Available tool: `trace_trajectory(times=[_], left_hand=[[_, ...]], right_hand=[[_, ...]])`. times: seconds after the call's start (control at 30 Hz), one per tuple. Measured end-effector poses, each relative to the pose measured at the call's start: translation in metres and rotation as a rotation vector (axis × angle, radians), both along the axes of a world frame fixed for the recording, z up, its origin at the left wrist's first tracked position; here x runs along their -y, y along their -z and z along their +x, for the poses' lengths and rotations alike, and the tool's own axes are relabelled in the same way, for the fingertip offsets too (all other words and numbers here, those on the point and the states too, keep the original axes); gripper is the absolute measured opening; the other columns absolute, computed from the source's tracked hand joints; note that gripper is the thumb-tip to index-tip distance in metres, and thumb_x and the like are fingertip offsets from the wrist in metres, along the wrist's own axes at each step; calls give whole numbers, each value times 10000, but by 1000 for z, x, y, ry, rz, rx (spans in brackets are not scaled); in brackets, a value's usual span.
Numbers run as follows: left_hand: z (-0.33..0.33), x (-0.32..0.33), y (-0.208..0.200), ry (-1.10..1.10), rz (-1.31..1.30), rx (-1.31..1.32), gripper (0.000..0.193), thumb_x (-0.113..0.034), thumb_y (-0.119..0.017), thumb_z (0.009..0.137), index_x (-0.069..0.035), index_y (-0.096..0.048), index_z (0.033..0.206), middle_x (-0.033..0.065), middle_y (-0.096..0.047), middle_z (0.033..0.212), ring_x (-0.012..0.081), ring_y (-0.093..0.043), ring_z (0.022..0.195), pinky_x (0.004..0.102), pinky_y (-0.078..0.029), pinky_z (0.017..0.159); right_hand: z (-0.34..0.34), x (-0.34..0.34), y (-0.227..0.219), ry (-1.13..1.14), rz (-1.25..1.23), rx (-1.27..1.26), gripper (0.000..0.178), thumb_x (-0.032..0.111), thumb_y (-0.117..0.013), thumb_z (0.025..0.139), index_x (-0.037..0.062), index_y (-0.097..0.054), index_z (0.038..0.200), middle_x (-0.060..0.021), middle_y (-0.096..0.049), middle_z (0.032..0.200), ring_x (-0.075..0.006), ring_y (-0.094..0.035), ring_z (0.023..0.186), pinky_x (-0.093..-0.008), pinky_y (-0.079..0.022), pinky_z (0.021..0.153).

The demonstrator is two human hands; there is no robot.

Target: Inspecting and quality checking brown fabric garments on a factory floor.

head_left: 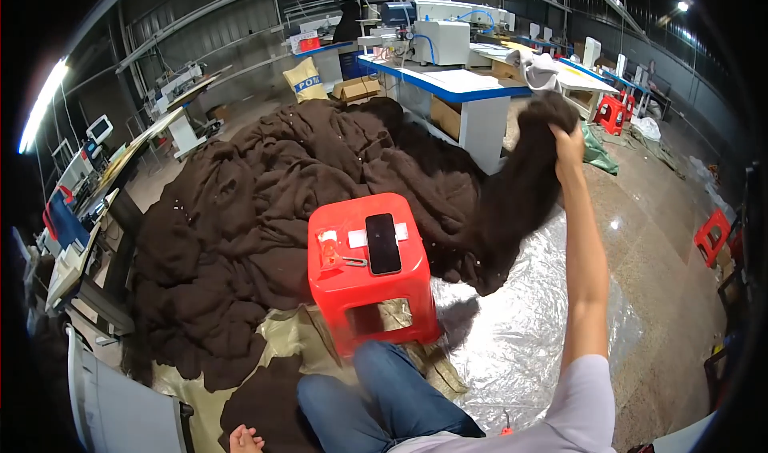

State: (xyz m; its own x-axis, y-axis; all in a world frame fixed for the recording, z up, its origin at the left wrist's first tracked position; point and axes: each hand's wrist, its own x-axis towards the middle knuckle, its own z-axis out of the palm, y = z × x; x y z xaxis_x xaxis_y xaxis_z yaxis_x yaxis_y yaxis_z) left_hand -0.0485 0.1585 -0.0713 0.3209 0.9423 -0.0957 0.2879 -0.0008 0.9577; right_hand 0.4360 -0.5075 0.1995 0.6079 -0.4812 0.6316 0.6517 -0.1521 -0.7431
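Observation:
My right hand [569, 145], arm stretched up and out, grips a length of dark brown knitted fabric [524, 189]. The fabric hangs down beside the big heap of the same brown cloth [320, 145]. Low at the picture's edge, my left hand [245, 438] is partly in view beside a dark brown piece [268, 405] near my knee. Its fingers are loosely bent, and nothing shows in them. Between me and the heap stands a red plastic stool [326, 213]. On it lie a black phone [383, 245], a small metal tool [354, 262] and a clear-and-orange packet [328, 249].
Crinkled clear plastic sheeting [512, 325] covers the floor at right. Behind the heap is a blue-edged machine table [448, 85], with a yellow sack [305, 81] and a cardboard box [356, 90] nearby. A grey chair [128, 397] stands at left, another red stool [711, 237] far right.

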Motion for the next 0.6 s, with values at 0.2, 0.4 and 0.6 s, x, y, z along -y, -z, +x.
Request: trace_trajectory(times=[0.2,0.4,0.6], left_hand=[[-11,24,9,139,-14,37,142,-113,-548,954,-18,-604,1044,47,-643,781,77,-532,529,198,-467,480],[-39,4,49,224,224,-14,87,-92,-614,902,-36,-672,934,46,-653,799,155,-630,739,271,-512,627],[-142,-27,109,-129,162,-485,196,-238,-664,825,-62,-719,893,144,-710,893,310,-683,890,349,-518,807]], right_hand=[[61,-80,55,277,-425,-273,767,325,-719,817,89,-335,1438,-170,-495,1348,-289,-515,1190,-424,-429,972],[-66,-130,280,-391,-938,-513,404,160,-684,806,22,-597,1176,-153,-609,1118,-305,-611,1037,-376,-493,872],[-225,-84,510,-801,-1151,-1199,190,107,-658,740,-34,-697,861,-97,-663,729,-200,-658,769,-337,-511,629]])
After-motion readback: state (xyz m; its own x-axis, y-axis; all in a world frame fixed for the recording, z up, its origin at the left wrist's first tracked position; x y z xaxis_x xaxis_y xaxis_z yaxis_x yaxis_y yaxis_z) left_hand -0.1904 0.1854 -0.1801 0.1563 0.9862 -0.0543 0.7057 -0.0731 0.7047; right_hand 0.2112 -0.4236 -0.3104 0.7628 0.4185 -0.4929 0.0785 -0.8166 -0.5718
